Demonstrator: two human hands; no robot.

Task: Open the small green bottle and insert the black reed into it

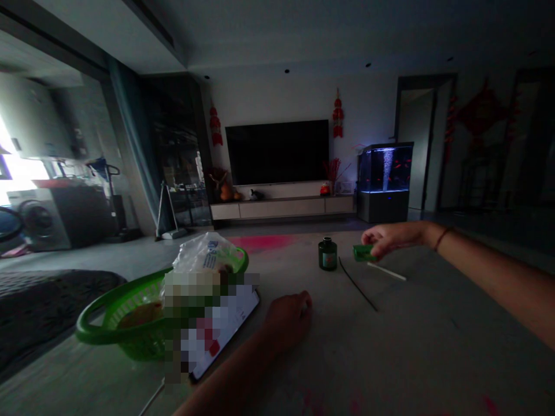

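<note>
Right hand pinches a green box beside a bottle; left hand rests curled on the tabletop.

The right hand [392, 236] reaches in from the right, its fingers closed on a green box [363, 252] held just above the tabletop [390, 358]. The box sits just right of a dark bottle [328, 254], which stands upright, and the two are not touching. Below the box lie a white stick [387, 271] and a thin dark stick [358, 284], both flat on the tabletop. The left hand [288, 315] is well apart from the right, closed into a loose fist. Whether it holds anything cannot be told. Just left of it lies a tablet [236, 335], partly blurred. A green basket [108, 315] stands farther left with a plastic bag [203, 254] in it.
</note>
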